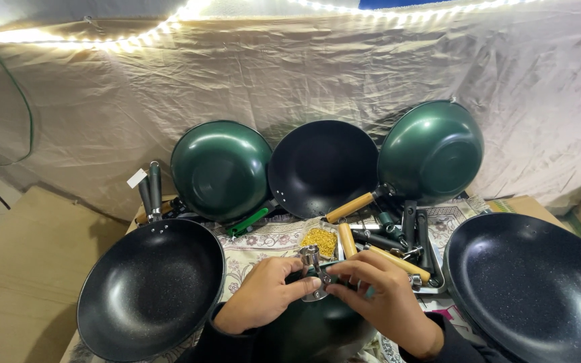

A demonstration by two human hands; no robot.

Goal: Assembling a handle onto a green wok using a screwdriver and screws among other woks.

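Note:
My left hand [263, 294] and my right hand [379, 296] meet at the centre front, both pinching a small silver metal handle bracket [312, 263] with a tube-shaped end. The bracket rests against the rim of a dark green wok [317, 326] that lies upside down under my hands. A small tray of gold-coloured screws [319, 240] sits just beyond my fingers. Loose wooden handles [398, 262] lie to the right of the tray.
A black speckled wok [150, 289] sits at the left, another [532, 286] at the right. Two green woks [220, 168] [433, 149] and a black wok [322, 167] lean on the cloth backdrop. Black handles [415, 232] lie on the patterned cloth. Cardboard [15, 269] is at the far left.

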